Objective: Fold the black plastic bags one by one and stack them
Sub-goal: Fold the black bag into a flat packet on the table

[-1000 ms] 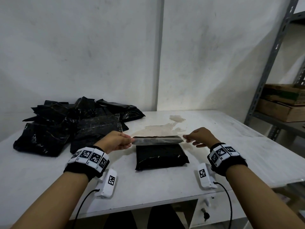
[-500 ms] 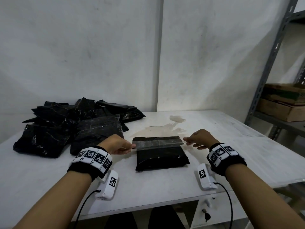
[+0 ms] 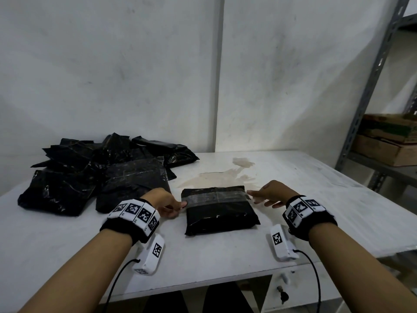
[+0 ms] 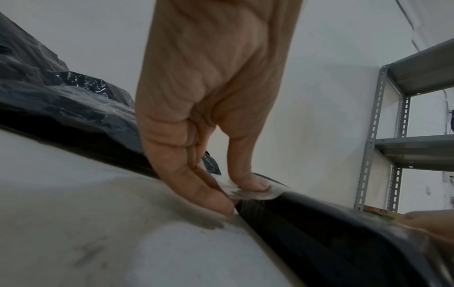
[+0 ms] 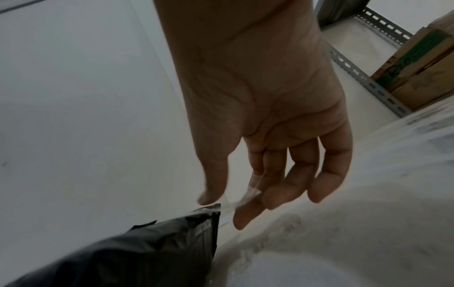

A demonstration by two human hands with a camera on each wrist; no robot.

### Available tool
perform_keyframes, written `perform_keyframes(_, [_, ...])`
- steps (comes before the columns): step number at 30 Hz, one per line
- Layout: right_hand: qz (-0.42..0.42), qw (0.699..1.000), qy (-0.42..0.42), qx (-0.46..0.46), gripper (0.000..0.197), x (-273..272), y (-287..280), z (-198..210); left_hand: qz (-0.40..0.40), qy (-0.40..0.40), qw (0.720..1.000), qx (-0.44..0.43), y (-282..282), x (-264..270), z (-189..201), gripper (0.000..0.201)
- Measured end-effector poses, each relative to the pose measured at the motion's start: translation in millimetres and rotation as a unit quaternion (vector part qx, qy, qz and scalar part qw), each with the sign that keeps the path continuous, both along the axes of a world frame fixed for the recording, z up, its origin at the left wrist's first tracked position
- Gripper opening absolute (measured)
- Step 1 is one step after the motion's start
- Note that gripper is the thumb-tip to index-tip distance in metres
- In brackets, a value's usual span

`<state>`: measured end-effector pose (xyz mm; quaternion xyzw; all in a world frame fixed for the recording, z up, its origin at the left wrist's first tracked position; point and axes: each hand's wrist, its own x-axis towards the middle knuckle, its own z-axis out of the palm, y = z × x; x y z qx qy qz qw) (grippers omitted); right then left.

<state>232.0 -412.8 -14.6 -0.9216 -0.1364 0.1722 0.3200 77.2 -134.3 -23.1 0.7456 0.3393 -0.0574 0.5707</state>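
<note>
We are working on one folded black plastic bag (image 3: 220, 211), which is lying flat at the near middle of the white table (image 3: 316, 199). A strip of clear tape (image 3: 215, 197) is running across its far half. Our left hand (image 3: 163, 203) is pinching the tape's left end between thumb and forefinger at the bag's edge; the wrist view confirms this. Our right hand (image 3: 272, 193) is keeping its fingers loosely extended, with the tape's right end clinging to the fingertips (image 5: 248, 211), so it is open, not gripping.

Progress, as we judge it: this bag is folded and is being taped shut. No neat stack is showing yet. Farther back on the left, the heap of crumpled black plastic bags (image 3: 101, 172) is waiting, so most of the task is remaining.

Against the frame one second ago: the tape was being held taut above the bag; it is now lying on the bag's surface, and both hands are sitting lower.
</note>
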Motion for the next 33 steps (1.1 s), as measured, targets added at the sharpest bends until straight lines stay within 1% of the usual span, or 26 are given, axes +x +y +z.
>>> perform_keyframes(2, [-0.005,1.0,0.02,0.004,0.051,-1,-1,0,-0.002,0.005,1.0,0.004,0,2,-1,0.03])
perform_keyframes(5, [0.001,1.0,0.031,-0.005,0.049,-2,-1,0,-0.009,0.01,1.0,0.018,-3,4,-1,0.02])
perform_keyframes(7, [-0.002,0.999,0.032,-0.013,0.049,-2,2,0,-0.012,0.016,1.0,0.023,-7,4,0,0.019])
perform_keyframes(10, [-0.007,0.998,0.041,-0.038,0.051,0,7,-1,-0.013,0.027,0.998,0.055,-8,5,0,0.024])
perform_keyframes(12, [-0.011,0.997,0.058,-0.047,0.051,1,9,-2,-0.013,0.027,0.993,0.114,-6,7,-1,0.031])
perform_keyframes(14, [-0.014,0.996,0.071,-0.055,0.052,2,10,-3,-0.018,0.034,0.982,0.188,-5,7,-1,0.042])
perform_keyframes(15, [-0.013,0.995,0.075,-0.059,0.054,3,11,-3,-0.019,0.037,0.978,0.205,-4,6,0,0.048])
perform_keyframes(17, [-0.021,0.995,0.078,-0.055,0.056,4,11,-3,-0.019,0.028,0.981,0.192,-1,7,-1,0.054])
perform_keyframes(19, [-0.031,0.996,0.067,-0.055,0.053,5,11,-2,-0.015,0.018,0.985,0.17,2,7,-3,0.056])
perform_keyframes(22, [-0.031,0.994,0.012,-0.106,0.058,-1,12,6,-0.005,0.015,0.988,0.153,5,9,-6,0.051])
perform_keyframes(26, [-0.015,0.981,-0.061,-0.183,0.064,-11,12,17,-0.009,0.009,0.988,0.157,5,12,-8,0.047])
perform_keyframes(28, [-0.019,0.983,-0.079,-0.164,0.066,-9,12,17,-0.011,0.006,0.987,0.162,4,12,-7,0.046])
perform_keyframes(31, [-0.01,0.987,-0.077,-0.138,0.064,-7,13,16,-0.021,0.005,0.986,0.168,4,9,-4,0.048])
perform_keyframes(33, [-0.003,0.992,-0.058,-0.109,0.057,-5,16,14,-0.022,0.004,0.986,0.167,3,7,-3,0.045])
